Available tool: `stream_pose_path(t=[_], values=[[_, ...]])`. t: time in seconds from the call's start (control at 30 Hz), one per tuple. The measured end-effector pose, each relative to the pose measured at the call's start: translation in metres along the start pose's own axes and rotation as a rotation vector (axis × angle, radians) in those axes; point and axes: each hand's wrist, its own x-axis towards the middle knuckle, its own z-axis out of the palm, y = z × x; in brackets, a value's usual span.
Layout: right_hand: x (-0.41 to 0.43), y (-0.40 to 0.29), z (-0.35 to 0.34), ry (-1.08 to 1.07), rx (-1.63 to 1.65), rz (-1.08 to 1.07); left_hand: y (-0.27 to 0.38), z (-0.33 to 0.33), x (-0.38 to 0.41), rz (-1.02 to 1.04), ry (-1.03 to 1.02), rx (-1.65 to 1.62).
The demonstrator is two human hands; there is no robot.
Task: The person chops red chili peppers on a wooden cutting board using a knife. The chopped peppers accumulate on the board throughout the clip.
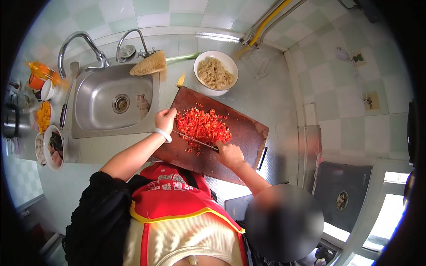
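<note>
A dark brown cutting board (239,159) lies tilted across the counter before me, with a pile of chopped red chili peppers (203,126) on it. My right hand (229,154) is closed around the handle of a kitchen knife (194,140), whose blade lies along the near side of the pile, edge-on to the view. My left hand (165,119) is at the board's left edge, beside the peppers and close to the far end of the blade. Its fingers are bunched together; whether they grip the board's edge or the blade's tip is not plain.
Beyond the board stand a white bowl (234,71) of minced food and a loofah (149,65). The steel sink (96,109) with its curved faucet (81,35) is on the left. Farther left are a spatula (68,93) and bowls of ingredients, including a white bowl (63,156) at the counter's edge.
</note>
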Motion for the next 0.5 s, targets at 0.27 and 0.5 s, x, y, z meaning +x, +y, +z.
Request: stream_pose_path(t=[0.27,0.5], values=[[-0.011,-0.001,0.038,0.08,0.04,0.048,0.0,0.001,-0.011,0.129,-0.079,0.079],[-0.019,-0.025,0.026,0.006,0.018,0.119,-0.001,-0.014,-0.005,-0.122,-0.191,-0.162]])
